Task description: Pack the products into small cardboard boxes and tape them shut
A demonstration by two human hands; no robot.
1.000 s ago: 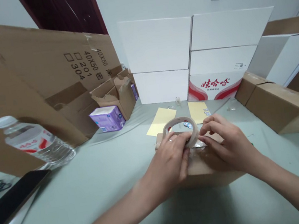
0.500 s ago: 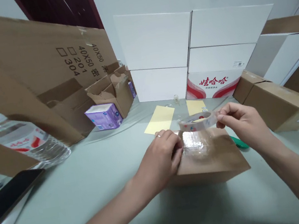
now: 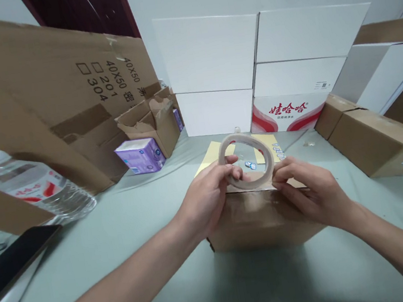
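Note:
A roll of clear tape [image 3: 241,138] stands upright on edge above the cardboard box [image 3: 258,228]. My left hand [image 3: 207,188] grips the roll's left side, with fingertips reaching through the ring. At the roll's lower right edge, the thumb and forefinger of my right hand [image 3: 313,192] are pinched together. Whether a loose tape end lies between them is too small to tell. Shiny tape covers part of the box, which sits close in front of me. Small blue-and-white pieces [image 3: 251,165] show through the ring.
Yellow sheets [image 3: 208,157] lie behind the box. A water bottle [image 3: 40,187] and a dark flat device [image 3: 18,266] are at left. Purple tissue pack [image 3: 140,156] and open carton [image 3: 166,128] stand beyond. A closed carton [image 3: 381,136] is at right; white boxes [image 3: 209,54] line the back.
The roll has turned from lying flat to upright and is now in my left hand, which left the box top. My right hand moved lower and left, and the box has tilted.

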